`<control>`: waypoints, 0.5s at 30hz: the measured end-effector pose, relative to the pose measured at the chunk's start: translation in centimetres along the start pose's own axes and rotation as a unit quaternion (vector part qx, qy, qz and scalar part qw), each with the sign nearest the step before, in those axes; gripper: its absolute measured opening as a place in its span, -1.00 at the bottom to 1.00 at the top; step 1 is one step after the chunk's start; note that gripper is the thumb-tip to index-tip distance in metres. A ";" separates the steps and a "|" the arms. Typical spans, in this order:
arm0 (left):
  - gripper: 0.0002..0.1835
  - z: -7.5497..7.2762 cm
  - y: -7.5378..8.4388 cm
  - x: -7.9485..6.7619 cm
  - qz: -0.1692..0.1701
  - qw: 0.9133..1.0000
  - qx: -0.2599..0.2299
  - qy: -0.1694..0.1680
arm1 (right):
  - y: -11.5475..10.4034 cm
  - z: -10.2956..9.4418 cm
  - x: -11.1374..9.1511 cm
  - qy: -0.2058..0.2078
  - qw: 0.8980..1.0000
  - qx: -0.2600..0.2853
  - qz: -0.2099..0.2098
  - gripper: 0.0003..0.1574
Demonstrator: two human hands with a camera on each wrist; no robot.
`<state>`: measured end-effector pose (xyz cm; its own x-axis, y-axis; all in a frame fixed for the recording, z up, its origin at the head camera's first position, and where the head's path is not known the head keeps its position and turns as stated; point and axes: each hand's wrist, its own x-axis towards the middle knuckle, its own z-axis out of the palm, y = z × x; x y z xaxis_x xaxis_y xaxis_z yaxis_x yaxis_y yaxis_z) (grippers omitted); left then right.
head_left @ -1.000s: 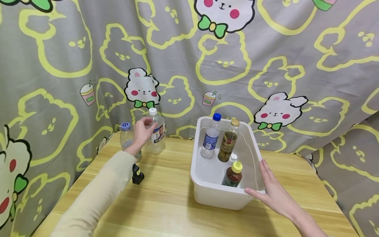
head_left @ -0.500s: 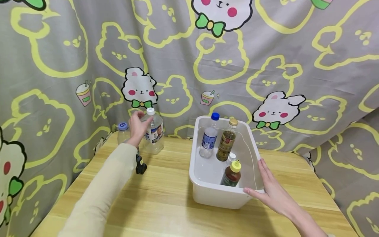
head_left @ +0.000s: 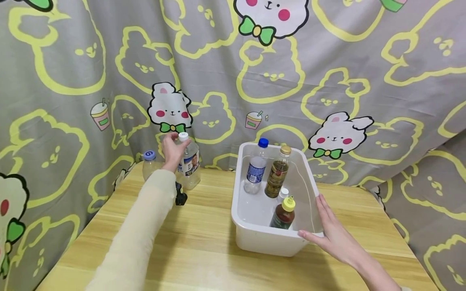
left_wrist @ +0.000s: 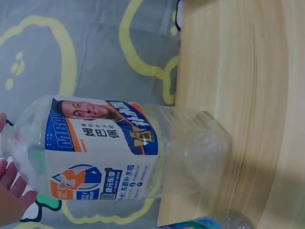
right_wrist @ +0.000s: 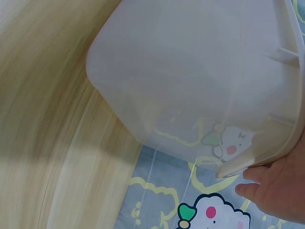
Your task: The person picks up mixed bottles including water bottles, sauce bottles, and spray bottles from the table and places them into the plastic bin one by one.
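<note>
At the back left of the table my left hand (head_left: 172,151) has its thumb and fingers round the neck of a large clear plastic bottle (head_left: 190,169) with a white cap. The left wrist view shows the bottle's printed label (left_wrist: 102,148), with fingertips (left_wrist: 16,183) beside the neck. A smaller clear bottle with a lilac cap (head_left: 149,155) stands left of it, partly hidden behind the hand and sleeve. My right hand (head_left: 336,234) rests at the near right corner of a white plastic tub (head_left: 269,242), fingers straight along its right side, thumb on the near rim.
Inside the tub are a blue-capped bottle (head_left: 256,171), a gold-capped bottle of amber liquid (head_left: 278,173), a yellow-capped sauce bottle (head_left: 284,214) and a white-capped bottle (head_left: 282,195) behind it. A patterned grey curtain (head_left: 214,72) hangs behind the wooden table (head_left: 204,246).
My left hand has moved from over the lilac-capped bottle's right side to the large bottle's neck and closed round it. The right hand stays on the tub.
</note>
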<state>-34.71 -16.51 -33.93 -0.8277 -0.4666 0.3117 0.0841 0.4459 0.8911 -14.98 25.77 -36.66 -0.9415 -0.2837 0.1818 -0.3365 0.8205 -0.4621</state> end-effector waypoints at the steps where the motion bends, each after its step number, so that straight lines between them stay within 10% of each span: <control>1: -0.48 0.0 0.0 0.0 -0.003 1.000 -0.001 0.001 | 0.0 0.0 0.0 0.000 1.000 0.001 -0.001 0.27; 15: -0.53 0.2 -0.1 -0.4 0.011 1.000 -0.009 0.004 | 0.0 0.1 0.1 0.000 1.000 0.000 0.000 0.28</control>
<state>-34.51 -16.29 -34.23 -0.8211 -0.4636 0.3331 0.1112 0.4424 0.8899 -15.05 25.73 -36.72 -0.9412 -0.2841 0.1829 -0.3374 0.8202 -0.4621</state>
